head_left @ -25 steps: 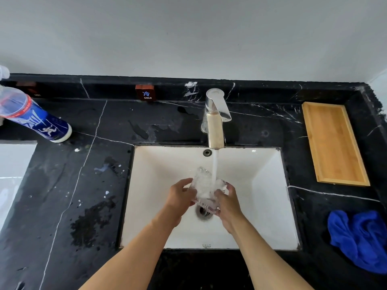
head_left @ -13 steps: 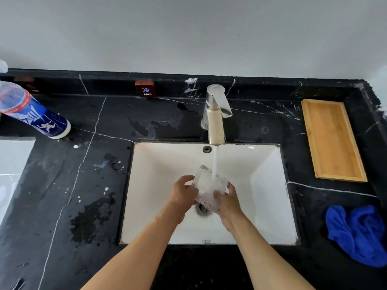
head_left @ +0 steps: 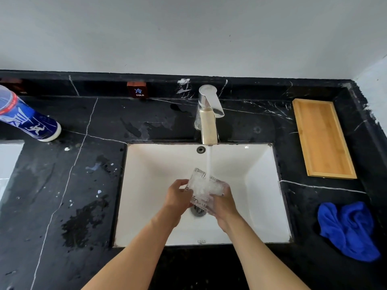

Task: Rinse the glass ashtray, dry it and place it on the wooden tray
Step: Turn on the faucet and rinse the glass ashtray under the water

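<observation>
Landmark: white sink basin [head_left: 261,185], set into a black marble counter [head_left: 62,185] with white veins.

Far left of the basin, at the frame edge: blue and white bottle [head_left: 31,122], leaning in the wide-angle view, base on the counter. Between bottle and basin: wet patches and pale specks on the stone. Behind the basin's left rear corner, on the back ledge: small red-brown tag [head_left: 137,90] marked COLD.

Behind the basin's rear rim, slightly right of centre: chrome faucet [head_left: 208,114], running. Stream of water [head_left: 209,162] falling straight from the spout into the basin.

Inside the basin, above the drain [head_left: 196,210]: glass ashtray [head_left: 206,190], tilted, under the stream, water breaking white across it. Left hand [head_left: 178,197] closed on the ashtray's left side, thumb over the upper edge, fingers curled beneath. Right hand [head_left: 223,203] closed on the right and lower side, fingers wrapped under the glass. Both grips firm, ashtray held clear of the basin floor. Both forearms bare, entering from the bottom edge.

Right of the basin, toward the rear: wooden tray [head_left: 301,143], rectangular, flat on the counter, well apart from the ashtray. Right of the basin, toward the front: blue cloth [head_left: 347,231], crumpled on the counter.
</observation>
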